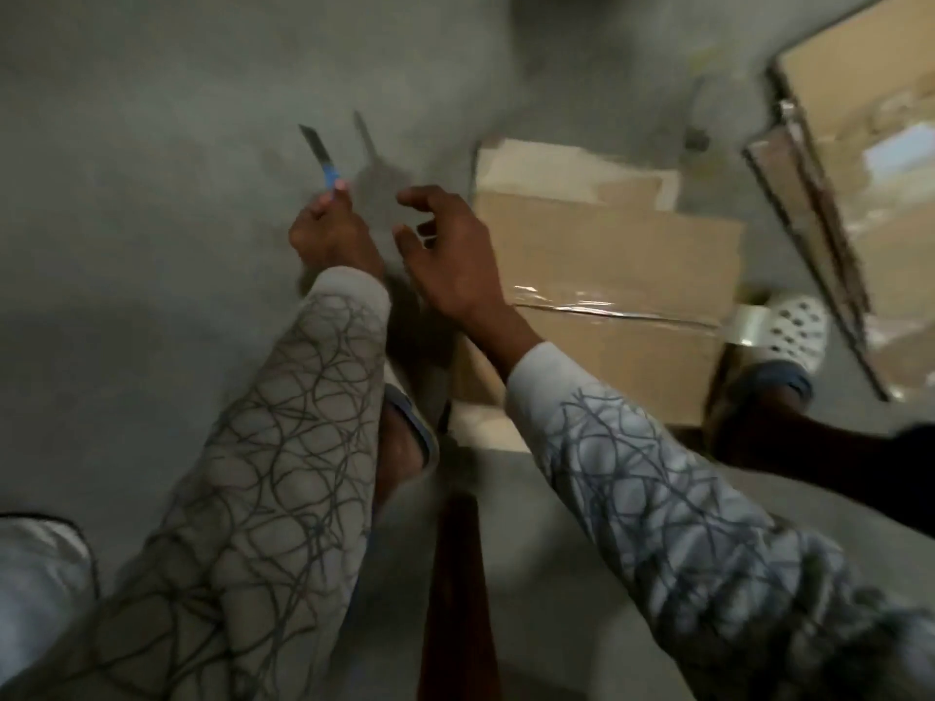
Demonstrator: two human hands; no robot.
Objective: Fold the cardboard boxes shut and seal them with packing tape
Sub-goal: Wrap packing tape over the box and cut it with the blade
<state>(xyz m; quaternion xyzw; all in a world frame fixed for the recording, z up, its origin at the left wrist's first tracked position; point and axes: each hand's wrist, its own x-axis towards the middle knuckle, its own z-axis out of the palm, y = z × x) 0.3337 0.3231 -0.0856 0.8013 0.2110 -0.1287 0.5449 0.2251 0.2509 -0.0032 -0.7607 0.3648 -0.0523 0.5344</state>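
Left hand: is grasping the blue handle of a knife, fingers curled round it, raised over the bare floor.
Knife: is pointing up and away from the person, its grey blade out; its shadow is falling on the floor just to the right.
Right hand: is hanging released, fingers spread and loosely curved, gripping nothing, just beside the left hand and over the near left edge of the box.
Box: brown cardboard, is lying on the floor right of the hands, its top flaps folded shut.
Tape strip: clear and glossy, is running along the seam of the box.
Tape roll: clear, is sitting at the right end of the box, touching a shoe.
Shoe: white with round holes, is standing right of the box.
Second box: is lying further right, blurred, shiny tape showing on its edges.
Sleeves: pale with a dark looping line pattern, are covering both forearms.
Floor: grey concrete, is lying beneath everything.
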